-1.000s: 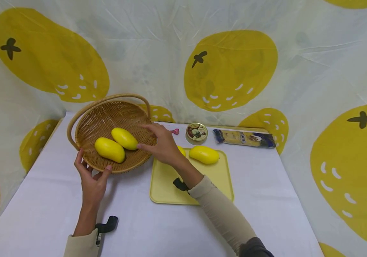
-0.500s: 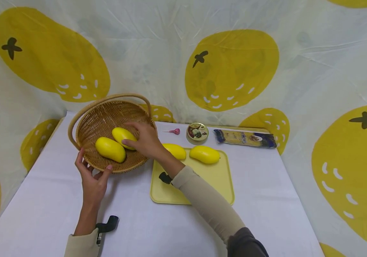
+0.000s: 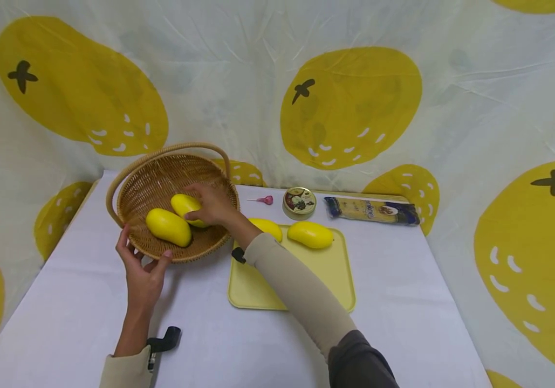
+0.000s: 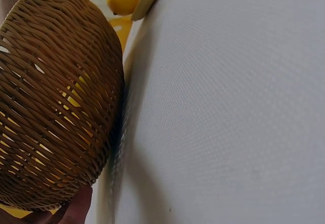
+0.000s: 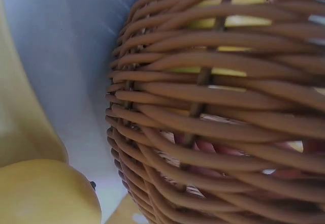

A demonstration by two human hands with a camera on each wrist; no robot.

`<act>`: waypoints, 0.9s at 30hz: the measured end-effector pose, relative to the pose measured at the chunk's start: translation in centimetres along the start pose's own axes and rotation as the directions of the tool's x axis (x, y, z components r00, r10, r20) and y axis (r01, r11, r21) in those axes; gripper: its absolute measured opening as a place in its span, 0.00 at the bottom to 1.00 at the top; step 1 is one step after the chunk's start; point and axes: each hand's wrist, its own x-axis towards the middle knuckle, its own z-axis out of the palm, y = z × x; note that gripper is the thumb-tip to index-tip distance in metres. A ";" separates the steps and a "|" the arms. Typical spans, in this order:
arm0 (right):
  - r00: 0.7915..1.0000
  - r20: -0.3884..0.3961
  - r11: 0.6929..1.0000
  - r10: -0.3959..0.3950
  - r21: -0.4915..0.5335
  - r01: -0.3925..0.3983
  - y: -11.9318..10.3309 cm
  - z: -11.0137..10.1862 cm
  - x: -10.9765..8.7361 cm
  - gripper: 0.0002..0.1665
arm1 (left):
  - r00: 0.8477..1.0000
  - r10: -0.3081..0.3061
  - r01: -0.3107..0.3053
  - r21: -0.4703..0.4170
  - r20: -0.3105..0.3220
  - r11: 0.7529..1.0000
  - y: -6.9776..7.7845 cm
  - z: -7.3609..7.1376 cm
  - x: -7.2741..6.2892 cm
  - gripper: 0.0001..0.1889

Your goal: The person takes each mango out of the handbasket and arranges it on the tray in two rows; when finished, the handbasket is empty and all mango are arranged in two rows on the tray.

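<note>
A brown wicker basket (image 3: 160,175) with an arched handle is tilted toward me at the left of the table, and two yellow mangoes lie inside it. My left hand (image 3: 143,283) holds the basket's near rim, thumb and fingers spread along the edge. Reaching into the basket, my right hand (image 3: 216,206) grips the farther mango (image 3: 183,205) between thumb and fingers. The nearer mango (image 3: 168,227) rests beside it, untouched. In the right wrist view the basket's weave (image 5: 218,92) hides most of that hand. The left wrist view shows the basket's outer side (image 4: 56,97).
A yellow tray (image 3: 328,275) holds two more mangoes, one at its back right (image 3: 310,235) and one partly behind my right arm (image 3: 268,228). Behind it lie a pink lollipop (image 3: 268,200), a round tin (image 3: 299,202) and a long blue-and-gold packet (image 3: 371,209).
My right hand has moved left and deeper into the basket, and its fingers now close round the farther mango. The left hand keeps its hold on the rim.
</note>
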 end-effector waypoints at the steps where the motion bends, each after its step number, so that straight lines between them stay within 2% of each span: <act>1: 1.000 0.009 1.000 0.017 -0.005 -0.017 0.0 0.1 0.2 0.41 | 1.000 0.000 0.000 0.001 -0.001 1.000 0.0 0.0 0.0 0.54; 3: 0.999 0.018 0.999 0.047 -0.011 -0.047 0.2 0.3 0.6 0.41 | 1.000 -0.004 0.004 -0.001 -0.001 1.000 0.0 0.0 -0.1 0.54; 8: 0.997 0.028 0.998 0.065 0.016 -0.066 0.5 0.9 1.2 0.41 | 1.000 -0.003 0.003 0.001 -0.003 1.000 0.0 0.1 -0.1 0.54; 17: 0.997 0.050 0.996 0.050 -0.079 -0.046 0.8 1.4 2.0 0.42 | 1.000 0.005 -0.005 0.016 0.004 1.000 0.1 0.2 -0.1 0.53; 27: 0.998 0.068 0.989 0.012 -0.146 -0.002 0.4 1.0 1.5 0.43 | 1.000 0.006 -0.006 0.024 -0.005 1.000 0.1 0.1 0.0 0.53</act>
